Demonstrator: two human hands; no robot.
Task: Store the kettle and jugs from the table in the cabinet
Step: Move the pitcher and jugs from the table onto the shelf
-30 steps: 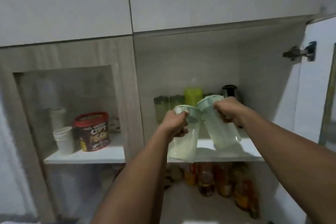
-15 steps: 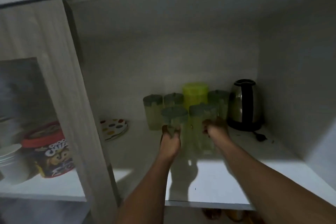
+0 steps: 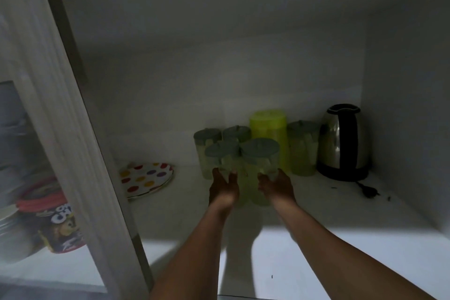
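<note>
Jugs [image 3: 239,165] murky behind both hands [image 3: 224,186]

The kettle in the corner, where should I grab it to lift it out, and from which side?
Grab the kettle by its black handle, the strip running down from the lid to the base. The handle faces the open front of the shelf, so reach straight in from the front. A jug crowds its left side and the cabinet wall is close on its right, so sideways reaches look awkward.

Two grey-lidded jugs [image 3: 239,161] upright mid-shelf, four more behind, steel kettle [image 3: 343,142] at right in cabinet [image 3: 267,68]
</note>
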